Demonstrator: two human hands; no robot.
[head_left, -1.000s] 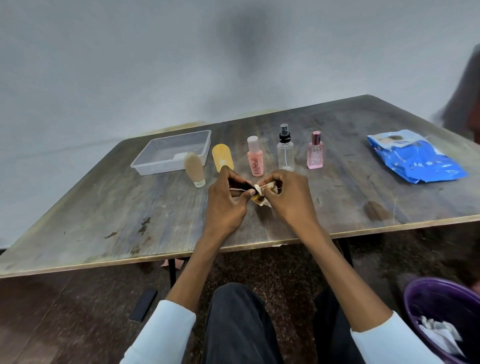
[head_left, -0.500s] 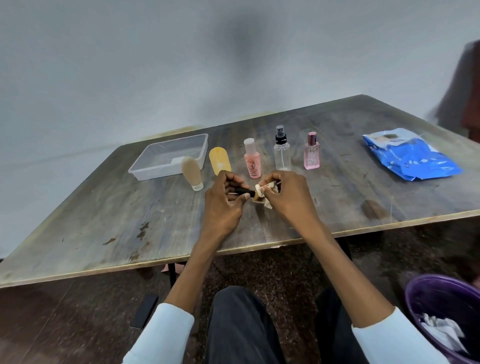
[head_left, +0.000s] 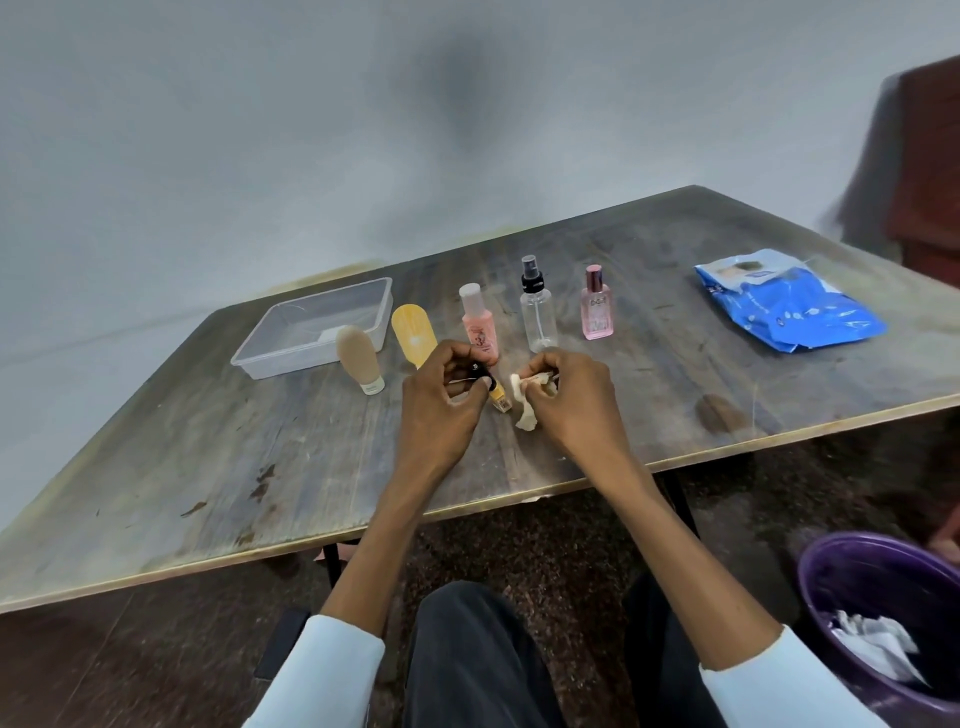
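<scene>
My left hand (head_left: 441, 410) grips a small yellow bottle (head_left: 500, 399) with a black cap just above the wooden table (head_left: 260, 467). The bottle's bottom end points right and down. My right hand (head_left: 571, 405) pinches a crumpled whitish wipe (head_left: 522, 402) a little to the right of the bottle. A small gap separates wipe and bottle. Behind my hands stand a pink bottle (head_left: 479, 325), a clear spray bottle (head_left: 537, 306) and a pink perfume bottle (head_left: 596, 306).
A clear plastic tray (head_left: 317, 325) sits at the back left, with a beige tube (head_left: 359, 358) and a yellow tube (head_left: 413, 332) beside it. A blue wipe pack (head_left: 784, 301) lies at the right. A purple bin (head_left: 883, 613) with used wipes stands on the floor at lower right.
My hands have drawn apart: the wipe, earlier pressed against the small bottle, is now off it. The bottle's yellow body shows below my left fingers.
</scene>
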